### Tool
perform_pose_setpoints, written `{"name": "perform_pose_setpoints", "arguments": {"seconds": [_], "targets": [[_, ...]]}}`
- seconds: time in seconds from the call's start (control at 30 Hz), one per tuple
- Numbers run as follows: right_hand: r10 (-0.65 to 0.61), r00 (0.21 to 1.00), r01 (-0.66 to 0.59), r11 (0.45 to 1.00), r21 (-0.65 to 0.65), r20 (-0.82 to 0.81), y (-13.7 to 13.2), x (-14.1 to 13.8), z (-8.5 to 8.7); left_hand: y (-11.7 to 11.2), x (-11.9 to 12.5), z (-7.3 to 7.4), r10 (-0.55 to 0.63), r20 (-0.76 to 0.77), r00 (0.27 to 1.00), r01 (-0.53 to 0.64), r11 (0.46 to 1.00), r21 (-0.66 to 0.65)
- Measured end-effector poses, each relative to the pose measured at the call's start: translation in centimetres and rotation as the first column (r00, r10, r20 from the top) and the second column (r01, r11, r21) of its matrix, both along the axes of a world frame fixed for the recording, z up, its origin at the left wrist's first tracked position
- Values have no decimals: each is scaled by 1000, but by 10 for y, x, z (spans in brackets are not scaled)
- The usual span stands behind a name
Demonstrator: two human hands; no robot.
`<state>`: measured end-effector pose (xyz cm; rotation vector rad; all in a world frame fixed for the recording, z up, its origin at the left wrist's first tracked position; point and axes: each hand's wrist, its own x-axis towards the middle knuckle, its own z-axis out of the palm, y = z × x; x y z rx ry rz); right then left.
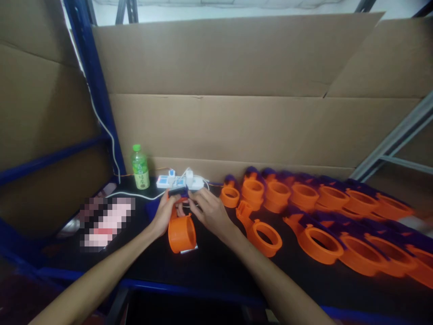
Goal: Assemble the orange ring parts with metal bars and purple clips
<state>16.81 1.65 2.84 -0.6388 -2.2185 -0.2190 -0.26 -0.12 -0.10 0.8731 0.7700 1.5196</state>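
In the middle of the black table, an orange plastic ring-shaped part (181, 233) hangs with its ring downward and its arm up between my hands. My left hand (164, 211) is closed around the upper arm of this part. A dark blue piece (185, 192) sits at its top end, and the fingers of my right hand (209, 205) are closed against that piece from the right. My fingers partly cover the place where they meet, so fine details there are hidden. A small white flat item (189, 249) lies beneath the ring.
Several orange rings with dark purple tops (320, 243) stand in two rows on the right. Behind my hands lies a white power strip (164, 181) with plugs and cables. A green-capped bottle (140, 169) stands back left. Cardboard panels (216, 126) wall the back; a blurred-out item (108, 225) lies left.
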Motion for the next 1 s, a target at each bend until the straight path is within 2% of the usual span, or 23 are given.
{"name": "perform_pose_setpoints", "arguments": {"seconds": [0.13,0.37,0.57,0.7,0.83,1.0], "targets": [[-17,999,17,1000,-1,-44,0,-2,-2,2,2,-3,28,-15,999,-28,999,-21],[-39,999,40,999,31,-21,-4,-2,3,1,2,-6,52,-53,997,-52,999,3],[-39,999,39,999,18,-2,-4,-1,4,1,1,-6,76,-155,985,-63,994,92],[-37,999,37,999,-1,1,-4,-1,2,0,2,-7,84,-189,978,-68,994,91],[21,999,-23,999,-41,-40,-1,0,-1,-1,0,-7,44,-150,988,-31,995,90],[107,982,-119,991,-68,-155,1,-2,-7,-5,-3,-7,-83,-38,996,86,991,105]]}}
